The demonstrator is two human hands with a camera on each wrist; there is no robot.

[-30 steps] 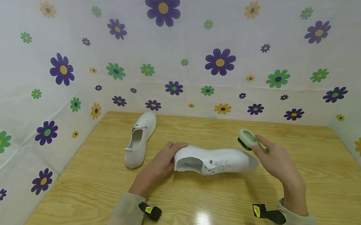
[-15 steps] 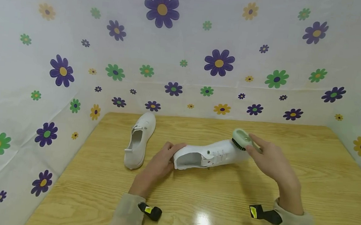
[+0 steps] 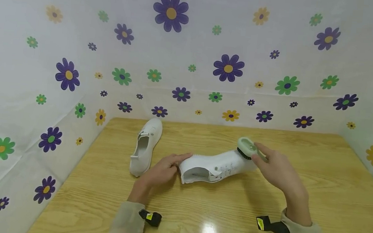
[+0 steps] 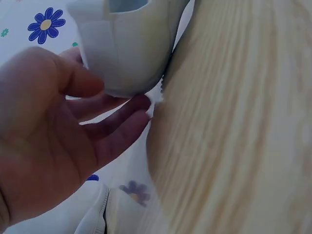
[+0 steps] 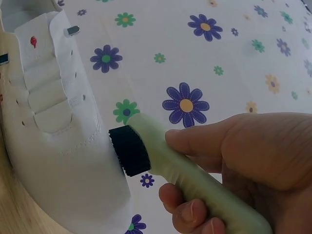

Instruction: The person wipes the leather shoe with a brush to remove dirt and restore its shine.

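Note:
A white lace-up style shoe [image 3: 225, 163] lies across the middle of the table, its opening facing me and its toe to the right. My left hand [image 3: 160, 171] holds it by the heel; in the left wrist view the thumb and fingers lie around the shoe's heel [image 4: 126, 53]. With my right hand [image 3: 279, 171] I grip the handle of a pale green scrub brush [image 3: 246, 147]. In the right wrist view, its black bristles [image 5: 130, 151] meet the side of the toe, with the thumb on top of the handle and fingers curled beneath.
A second white shoe [image 3: 154, 130] stands at the left, close to my left hand, toe pointing away. The wooden table [image 3: 332, 186] ends against a flower-printed white sheet [image 3: 199, 40] at the back and sides.
The brush has moved left in my right hand, from beyond the toe onto the shoe. The shoe's toe has swung away from me, while my left hand stays at the heel.

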